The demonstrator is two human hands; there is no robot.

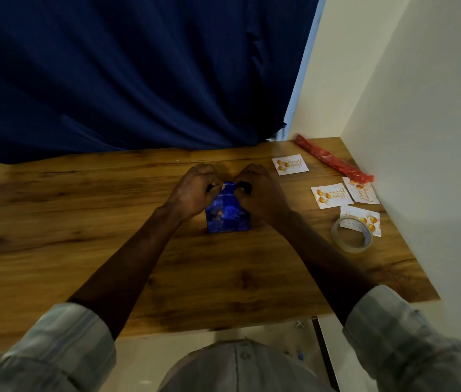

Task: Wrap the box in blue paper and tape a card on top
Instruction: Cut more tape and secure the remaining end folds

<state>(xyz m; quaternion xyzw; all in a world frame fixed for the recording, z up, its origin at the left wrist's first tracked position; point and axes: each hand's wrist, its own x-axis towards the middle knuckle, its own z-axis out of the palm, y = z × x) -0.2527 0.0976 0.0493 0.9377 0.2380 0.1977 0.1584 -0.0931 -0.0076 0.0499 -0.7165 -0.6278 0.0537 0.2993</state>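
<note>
The box, already covered in blue patterned paper, stands on the wooden table near the middle of its width, directly in front of the person. Its near face and part of its top show; the far upper part is hidden behind the hands.

The left hand sits against the box's upper left side with the fingers curled inward and the thumb and fingertips pinched together at the top edge of the paper. The right hand mirrors it on the upper right side, fingers curled over and pressing at the same top edge. The two hands nearly meet above the box, with a thin pale strip visible between them; whether it is tape or a paper edge cannot be told.

To the right of the box, well apart from it, lie four printed cards with orange balloons: one card farther back, two cards side by side nearer the wall, and a fourth card closest to the person. A roll of clear tape lies flat, overlapping that fourth card's near corner. A red wrapped roll lies diagonally along the wall, its near end touching one card. A dark blue curtain hangs behind the table.
</note>
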